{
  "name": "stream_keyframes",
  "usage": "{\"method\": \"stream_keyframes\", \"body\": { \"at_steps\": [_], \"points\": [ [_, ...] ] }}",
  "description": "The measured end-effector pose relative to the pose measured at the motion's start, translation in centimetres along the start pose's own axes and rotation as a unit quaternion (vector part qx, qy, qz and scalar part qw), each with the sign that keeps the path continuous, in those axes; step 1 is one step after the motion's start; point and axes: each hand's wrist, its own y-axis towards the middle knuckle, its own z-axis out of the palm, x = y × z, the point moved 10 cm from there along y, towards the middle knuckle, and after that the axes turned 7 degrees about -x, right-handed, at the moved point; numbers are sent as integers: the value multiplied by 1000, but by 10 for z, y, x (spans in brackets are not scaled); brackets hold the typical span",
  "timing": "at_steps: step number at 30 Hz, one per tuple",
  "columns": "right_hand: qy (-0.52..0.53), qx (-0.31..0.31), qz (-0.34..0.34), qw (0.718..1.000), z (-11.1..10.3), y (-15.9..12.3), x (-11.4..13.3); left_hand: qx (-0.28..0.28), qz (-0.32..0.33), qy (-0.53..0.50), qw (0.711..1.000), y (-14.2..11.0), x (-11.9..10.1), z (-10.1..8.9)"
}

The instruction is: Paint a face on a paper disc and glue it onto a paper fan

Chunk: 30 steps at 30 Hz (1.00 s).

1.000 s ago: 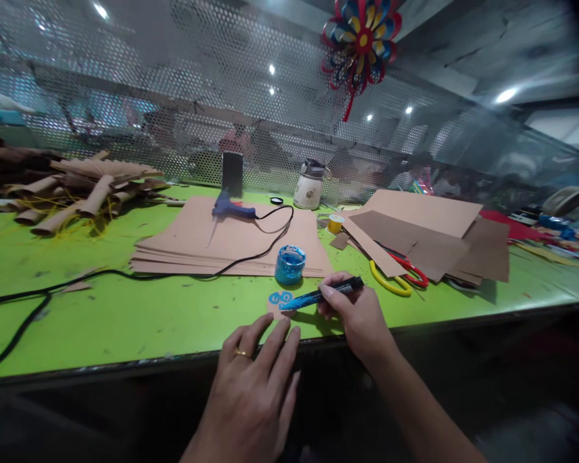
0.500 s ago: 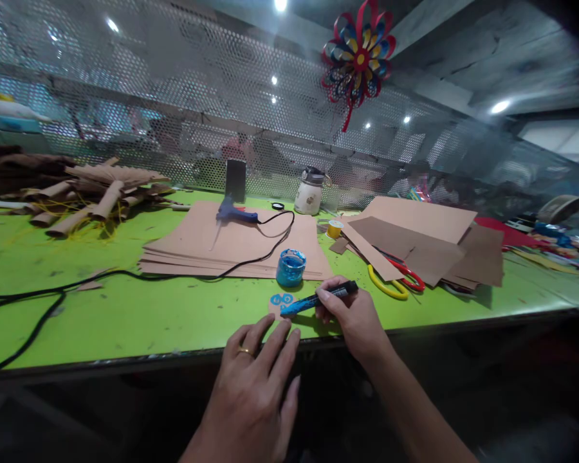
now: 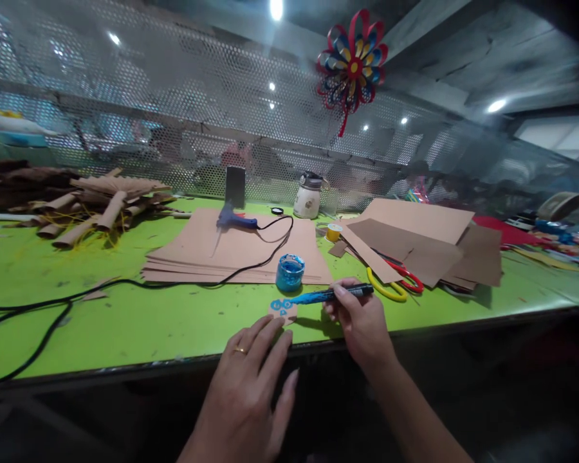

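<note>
My right hand (image 3: 359, 318) grips a black marker pen (image 3: 335, 294) whose front end is smeared with blue paint. Its tip points left, at or just over the right edge of a small brown paper piece (image 3: 289, 315); whether it touches, I cannot tell. Blue rings and a smaller blue mark show on that piece. Fingertips of my left hand (image 3: 253, 373) rest at its lower edge, fingers stretched out and thumb apart, a ring on one finger. Just behind the piece stands an open jar of blue paint (image 3: 289, 278), paint smeared round its rim.
Stacked brown sheets (image 3: 183, 257) bear a blue glue gun (image 3: 236, 220), its black cord (image 3: 135, 281) trailing left. Scissors (image 3: 388, 286) lie beside more brown sheets (image 3: 410, 247) at right. Behind are a bottle (image 3: 307, 196) and a yellow spool (image 3: 333, 233). Paper tubes (image 3: 110, 209) sit left.
My right hand has moved the marker pen up and right, off the lower part of the paper piece. A small blue mark now shows below the two rings. My left hand stays by the piece.
</note>
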Motion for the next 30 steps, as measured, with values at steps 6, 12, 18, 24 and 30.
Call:
{"method": "stream_keyframes", "body": {
  "at_steps": [6, 12, 18, 24, 30],
  "points": [
    [-2, -2, 3, 1000, -2, 1, -2, 29, -39, -2, 999, 8, 31, -8],
    [-1, 5, 17, 1000, 1, -1, -1, 162, -23, -1, 987, 20, 53, 9],
    [-18, 29, 38, 999, 4, -2, -3, 184, -14, 20, 983, 21, 52, 15],
    [-33, 55, 59, 996, 4, -1, -6, 148, 42, 49, 987, 17, 42, 12],
    [-77, 88, 7, 993, 15, 5, 7, 150, 53, 52, 986, 12, 42, 13]
  ]
}}
